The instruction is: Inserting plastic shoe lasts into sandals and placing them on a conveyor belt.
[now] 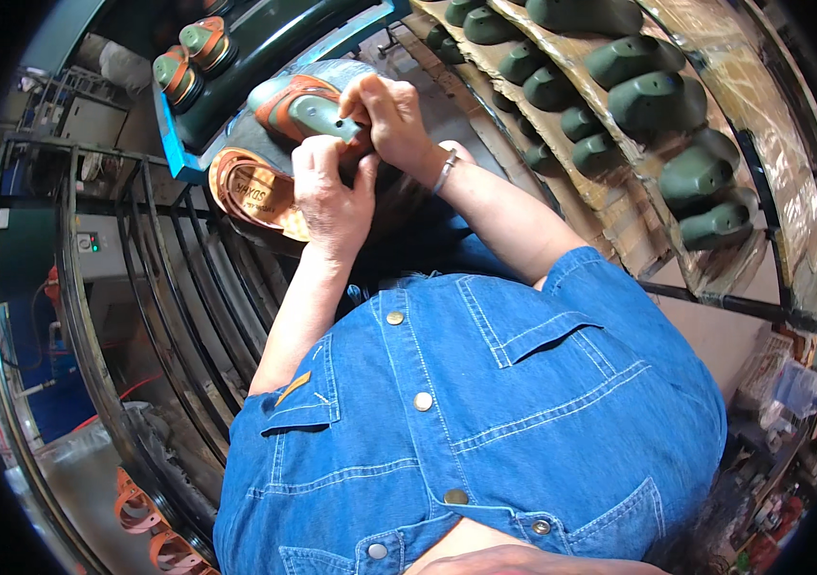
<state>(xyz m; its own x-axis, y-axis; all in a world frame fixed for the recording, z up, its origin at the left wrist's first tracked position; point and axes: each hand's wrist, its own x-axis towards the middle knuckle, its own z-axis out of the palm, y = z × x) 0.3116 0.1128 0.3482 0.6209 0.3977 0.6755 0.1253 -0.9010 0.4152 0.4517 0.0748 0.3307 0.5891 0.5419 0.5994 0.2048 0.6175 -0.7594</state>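
A green shoe last (316,115) with a brown leather sandal upper (279,103) wrapped over it lies in front of me, its toe pointing away to the left. My left hand (334,196) is closed at the near end of the last, thumb and fingers bent inward. From the right, my right hand (386,120) pinches at the same heel end, beside the hole in the last. The fingertips partly hide what lies between them. Left of my left hand rests a sandal piece (260,187) with tan leather straps and a printed insole.
Slanted shelves (610,182) at the right hold several green shoe lasts (653,101). Beyond my hands, a blue-edged conveyor (167,129) carries strapped lasts (203,43). A black metal rack (73,287) stands on the left, with brown leather straps (136,503) low beside it.
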